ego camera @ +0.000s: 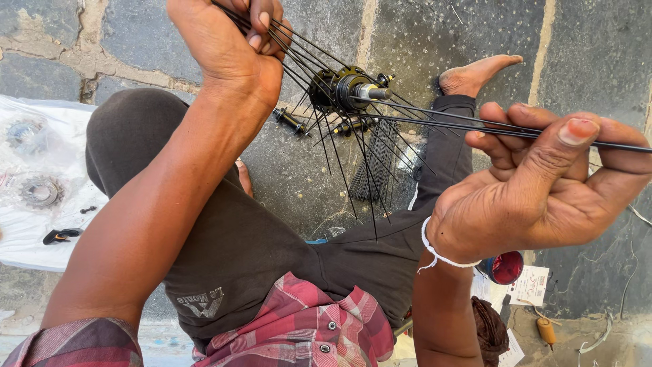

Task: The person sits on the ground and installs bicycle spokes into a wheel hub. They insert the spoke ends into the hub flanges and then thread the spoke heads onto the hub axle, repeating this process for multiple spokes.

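The left hand (227, 47) is raised near the top of the view, its fingers curled tight around a bunch of thin black spokes (353, 146) that fan out from a black wheel hub (343, 90). The hub hangs in the air between the two hands, above the person's lap, with its silver axle end pointing toward the right. The right hand (543, 183) is closed on a few of the same spokes, pinching them between thumb and bent fingers so that they run straight from the hub across the palm and out past the right edge of the view. A white thread bracelet (435, 251) circles the right wrist. Loose spokes droop from the hub toward the dark trousers (272, 251), and more lie in a bundle on the stone floor (421, 34) below it. A bare foot (475, 73) rests on the floor just beyond the hub. At the left a white plastic sheet (20, 231) lies on the floor and carries a toothed sprocket (42, 191). Near the right wrist a small red round reflector (506, 267) sits on the floor beside some paper.
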